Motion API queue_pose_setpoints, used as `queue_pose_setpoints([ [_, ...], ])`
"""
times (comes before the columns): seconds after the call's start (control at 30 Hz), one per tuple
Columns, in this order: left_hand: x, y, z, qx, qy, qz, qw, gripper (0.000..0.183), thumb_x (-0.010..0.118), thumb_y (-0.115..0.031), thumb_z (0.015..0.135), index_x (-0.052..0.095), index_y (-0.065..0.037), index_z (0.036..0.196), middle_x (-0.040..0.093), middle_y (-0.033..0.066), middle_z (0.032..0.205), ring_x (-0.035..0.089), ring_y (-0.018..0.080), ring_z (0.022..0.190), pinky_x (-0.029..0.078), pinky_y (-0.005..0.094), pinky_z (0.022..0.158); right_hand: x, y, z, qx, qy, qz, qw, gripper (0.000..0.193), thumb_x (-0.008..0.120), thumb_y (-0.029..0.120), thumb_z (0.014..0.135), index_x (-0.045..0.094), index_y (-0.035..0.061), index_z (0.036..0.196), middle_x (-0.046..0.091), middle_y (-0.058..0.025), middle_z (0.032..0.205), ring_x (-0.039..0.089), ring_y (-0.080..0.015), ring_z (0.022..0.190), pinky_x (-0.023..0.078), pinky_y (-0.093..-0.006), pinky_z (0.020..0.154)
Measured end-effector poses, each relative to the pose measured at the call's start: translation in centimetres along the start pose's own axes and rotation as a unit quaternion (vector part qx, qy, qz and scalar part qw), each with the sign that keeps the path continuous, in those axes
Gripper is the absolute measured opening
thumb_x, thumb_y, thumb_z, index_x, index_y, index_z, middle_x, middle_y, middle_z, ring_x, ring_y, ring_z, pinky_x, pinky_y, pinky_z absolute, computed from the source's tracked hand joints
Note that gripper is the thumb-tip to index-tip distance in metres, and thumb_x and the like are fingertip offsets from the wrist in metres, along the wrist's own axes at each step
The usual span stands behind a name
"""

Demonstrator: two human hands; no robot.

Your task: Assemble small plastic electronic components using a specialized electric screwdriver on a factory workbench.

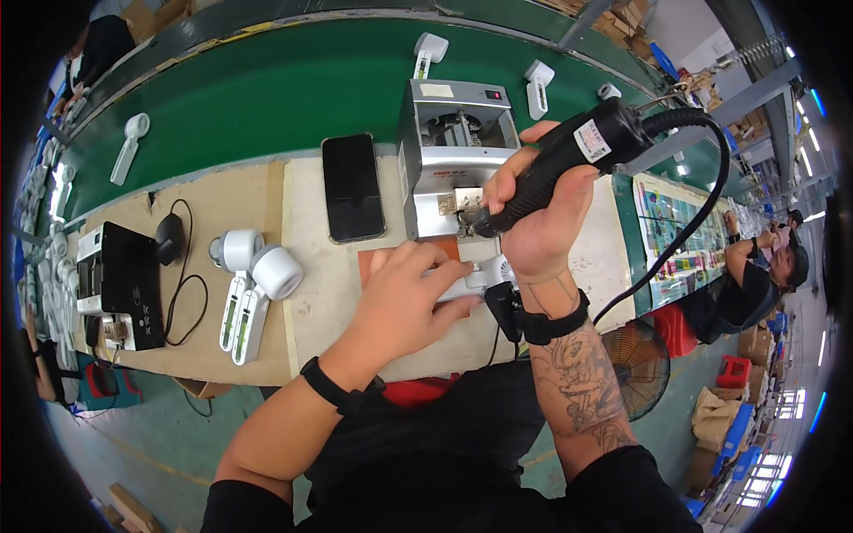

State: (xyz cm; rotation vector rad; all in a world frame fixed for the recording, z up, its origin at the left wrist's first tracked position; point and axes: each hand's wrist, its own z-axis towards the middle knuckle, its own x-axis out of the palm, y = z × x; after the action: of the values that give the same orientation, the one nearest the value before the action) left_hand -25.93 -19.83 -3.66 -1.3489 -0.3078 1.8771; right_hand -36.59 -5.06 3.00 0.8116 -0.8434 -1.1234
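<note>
This is a factory assembly line. A long green conveyor belt (267, 89) carries white plastic devices (130, 142) spaced along it past a wooden workbench (231, 266). Stacked cardboard boxes (622, 18) line the far side, and another seated worker (755, 275) sits further down the line.

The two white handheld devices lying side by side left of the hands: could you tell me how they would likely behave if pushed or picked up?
The two white devices look like rigid moulded plastic, so probably stiff and fairly light. Each has a round drum-like head on a narrow handle, so they may be top-heavy and pivot rather than slide straight when pushed. The smooth shell could be slightly slippery. Lying flat, they seem unlikely to roll far.
</note>
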Motion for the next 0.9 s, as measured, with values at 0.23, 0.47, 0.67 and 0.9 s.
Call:
queue_pose_setpoints([
  [0.23, 0.5, -0.4, 0.5, -0.022, -0.042, 0.0, 0.999, 0.034, 0.084, -0.03, 0.083, 0.075, -0.014, 0.112, 0.062, 0.0025, 0.097, 0.06, 0.0249, 0.095, 0.038, 0.0399, 0.081, -1.6, 1.8, -1.9, 0.006, -0.005, 0.02, 1.0, 0.089, 0.035, 0.085, 0.096, 0.046, 0.0026, 0.128, 0.056, -0.0058, 0.07, 0.054, -0.0157, 0.06, 0.048, -0.0318, 0.061],
  [0.47, 0.7, -0.2, 0.4, -0.012, -0.035, 0.005, 0.999, 0.035, 0.084, -0.03, 0.083, 0.075, -0.014, 0.112, 0.062, 0.0026, 0.097, 0.06, 0.0253, 0.095, 0.039, 0.0399, 0.081, -1.9, 1.3, -2.8, 0.02, -0.013, 0.029, 0.999, 0.089, 0.036, 0.086, 0.096, 0.047, 0.0031, 0.127, 0.056, -0.0058, 0.071, 0.054, -0.0154, 0.059, 0.049, -0.0307, 0.061],
  [0.67, 0.5, -0.4, 0.5, -0.024, -0.009, 0.009, 1.0, 0.038, 0.083, -0.028, 0.083, 0.074, -0.011, 0.116, 0.065, 0.0038, 0.104, 0.061, 0.0266, 0.097, 0.041, 0.0394, 0.085, -2.1, 0.6, -3.1, 0.036, -0.011, 0.016, 0.999, 0.09, 0.043, 0.087, 0.092, 0.047, 0.0038, 0.126, 0.057, -0.0059, 0.071, 0.056, -0.0149, 0.061, 0.049, -0.0305, 0.062],
  [0.9, 0.8, -0.1, 0.8, -0.015, -0.015, 0.016, 1.0, 0.037, 0.084, -0.029, 0.083, 0.074, -0.011, 0.114, 0.064, 0.0029, 0.102, 0.06, 0.0257, 0.097, 0.04, 0.0396, 0.082, -1.7, 0.2, -3.8, 0.062, 0.003, 0.021, 0.998, 0.095, 0.057, 0.091, 0.08, 0.048, 0.0068, 0.123, 0.057, -0.0047, 0.071, 0.054, -0.0137, 0.061, 0.047, -0.0295, 0.061],
])
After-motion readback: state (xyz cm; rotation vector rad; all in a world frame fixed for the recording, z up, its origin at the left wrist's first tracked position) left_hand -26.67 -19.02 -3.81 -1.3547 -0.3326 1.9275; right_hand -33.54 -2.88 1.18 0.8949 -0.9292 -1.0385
